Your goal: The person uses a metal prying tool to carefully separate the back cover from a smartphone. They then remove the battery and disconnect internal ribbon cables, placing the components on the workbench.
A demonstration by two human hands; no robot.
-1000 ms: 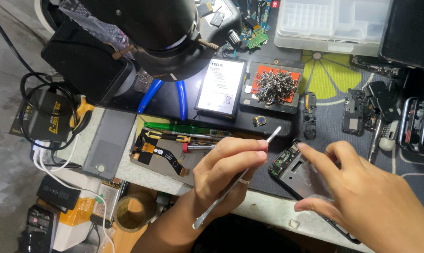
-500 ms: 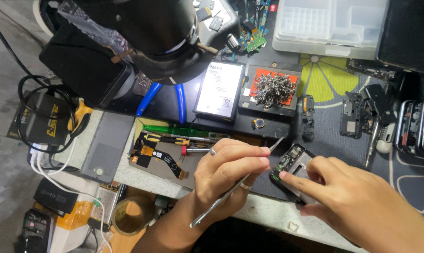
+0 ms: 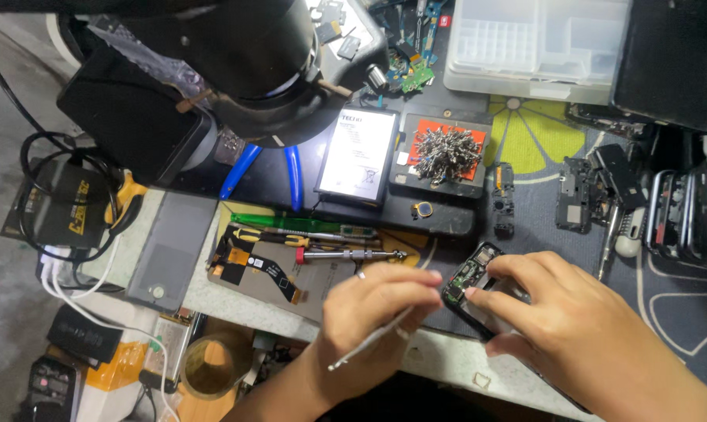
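My left hand point(image 3: 369, 320) pinches a thin metal tool point(image 3: 363, 348). The tool's lower end sticks out toward the table's front edge, while its working end is hidden under my fingers beside the phone. My right hand point(image 3: 572, 336) holds a small opened phone point(image 3: 470, 277) tilted on the dark mat, fingers wrapped over its lower part. The phone's exposed top, with green board and black parts, shows between the two hands. The hands nearly touch at the phone.
A large black microscope head point(image 3: 252, 55) hangs over the back left. Behind the hands lie a screwdriver point(image 3: 345, 255), a flex cable point(image 3: 252, 266), a phone battery point(image 3: 357, 156), a tray of screws point(image 3: 445, 154) and blue-handled pliers point(image 3: 291, 176). A clear organizer box point(image 3: 533, 43) stands at the back, and phone parts point(image 3: 572, 195) lie right.
My left hand has turned and lowered the tool, bringing its raised tip down to the phone. My right hand shifted the phone slightly and keeps hold of it.
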